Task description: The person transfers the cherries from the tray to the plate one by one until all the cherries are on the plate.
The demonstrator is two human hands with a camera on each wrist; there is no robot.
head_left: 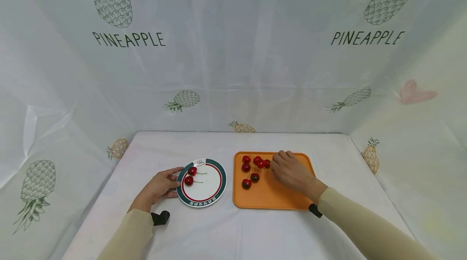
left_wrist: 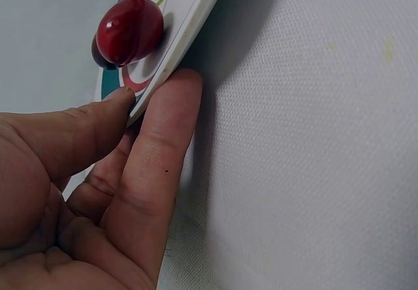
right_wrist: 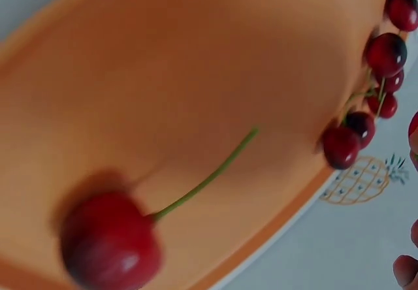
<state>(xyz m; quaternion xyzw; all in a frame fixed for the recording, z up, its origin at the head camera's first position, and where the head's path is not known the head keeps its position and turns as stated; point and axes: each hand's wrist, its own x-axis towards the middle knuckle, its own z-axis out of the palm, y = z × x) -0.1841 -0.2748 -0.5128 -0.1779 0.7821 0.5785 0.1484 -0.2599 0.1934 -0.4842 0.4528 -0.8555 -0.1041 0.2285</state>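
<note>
A round white plate (head_left: 206, 187) with a green and red rim bears two red cherries with stems, one of them the nearer cherry (left_wrist: 130, 30). My left hand (head_left: 160, 186) pinches the plate's left edge, thumb at the rim and a finger beneath it. To the right lies an orange tray (head_left: 270, 200) with several dark red cherries (head_left: 246, 184) along its left and far parts. My right hand (head_left: 292, 173) is over the tray with curled fingers, pinching a cherry (right_wrist: 414, 125) that shows only partly. Close under that wrist lies another stemmed cherry (right_wrist: 111, 243), hidden in the head view.
A white cloth (head_left: 226, 231) covers the table under plate and tray, which stand side by side with a narrow gap. Behind and at both sides hang white sheets (head_left: 233, 61) printed with pineapples. Black wrist straps (head_left: 160, 217) show below the sleeves.
</note>
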